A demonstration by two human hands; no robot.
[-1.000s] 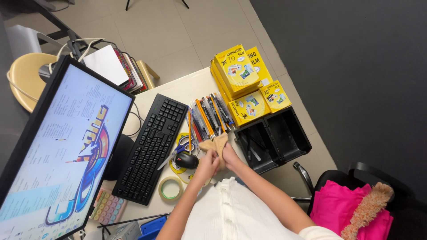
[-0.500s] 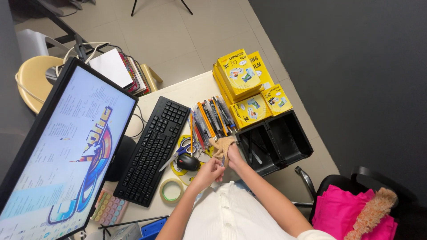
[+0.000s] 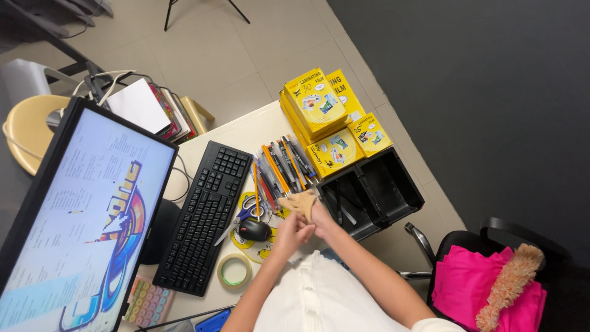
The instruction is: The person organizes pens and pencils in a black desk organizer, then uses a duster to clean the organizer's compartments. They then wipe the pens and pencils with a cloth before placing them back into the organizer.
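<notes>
Head view, looking down at the counter [image 3: 258, 132]; both hands meet just right of the black mouse [image 3: 254, 230], above the near edge. The left hand [image 3: 291, 232] and right hand [image 3: 315, 216] both have their grip closed together on a small tan folded paper piece [image 3: 299, 201]; fingers pinch it from either side, so it is held up off the counter rather than lying flat. The piece sits just near of the row of pens and markers [image 3: 278, 169], and just left of the black two-compartment tray [image 3: 372, 190].

Surroundings: black keyboard [image 3: 206, 215] to the left; roll of tape [image 3: 233, 271] near-left; scissors [image 3: 236, 218] touching the mouse side; yellow boxes [image 3: 326, 120] stacked at the far edge; monitor [image 3: 74, 227] far left.

Judgement: the step in hand looks like folding or creasing the piece between both hands; a next move would call for a steady pinch on one side while the other presses the fold; how far the folding has gone cannot be told, the piece is too small.
</notes>
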